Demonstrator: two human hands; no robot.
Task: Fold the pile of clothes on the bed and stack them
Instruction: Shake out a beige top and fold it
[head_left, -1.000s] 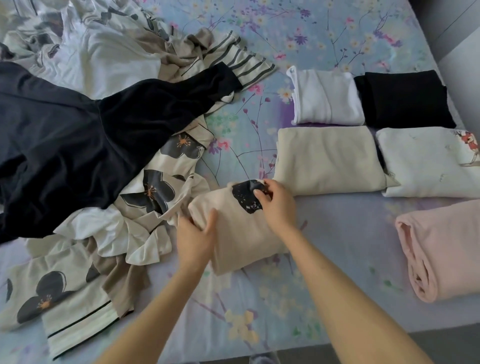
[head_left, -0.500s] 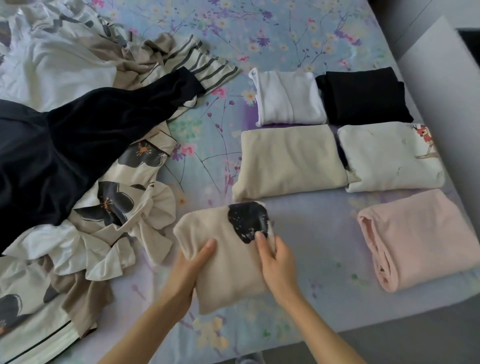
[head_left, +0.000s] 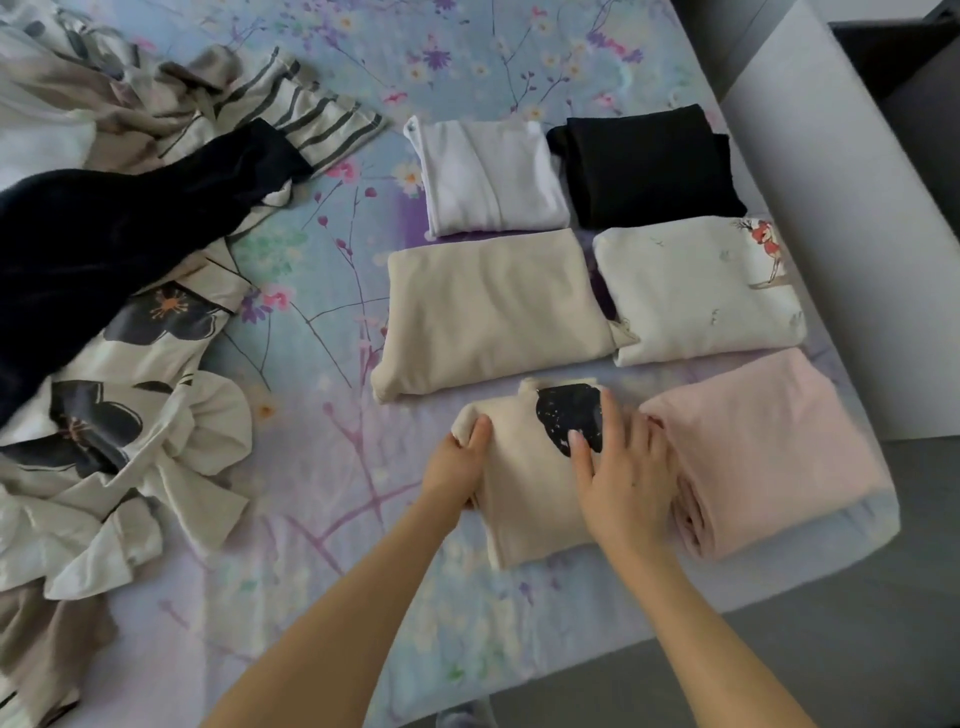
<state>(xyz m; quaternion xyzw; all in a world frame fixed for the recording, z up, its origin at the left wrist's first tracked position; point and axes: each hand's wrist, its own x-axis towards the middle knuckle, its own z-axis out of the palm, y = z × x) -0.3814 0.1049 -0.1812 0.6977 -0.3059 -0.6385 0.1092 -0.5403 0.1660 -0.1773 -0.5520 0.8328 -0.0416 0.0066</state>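
A folded beige top with a black print (head_left: 524, 488) lies on the floral bed sheet, just left of a folded pink garment (head_left: 769, 447). My left hand (head_left: 454, 467) grips its left edge, thumb on top. My right hand (head_left: 621, 475) lies flat on it with straight fingers over the print. Behind it sit a folded beige piece (head_left: 488, 306), a cream piece with a deer print (head_left: 696, 291), a white piece (head_left: 488, 176) and a black piece (head_left: 644, 163). The unfolded pile (head_left: 119, 332) spreads over the left side.
The bed's floral sheet (head_left: 322, 291) shows bare between the pile and the folded pieces. The bed's right edge meets a grey wall panel (head_left: 852, 234). Dark floor (head_left: 779, 654) runs along the near edge.
Both hands have slid the beige printed top to the right, from beside the pile to next to the pink garment. The right hand has flattened on it.
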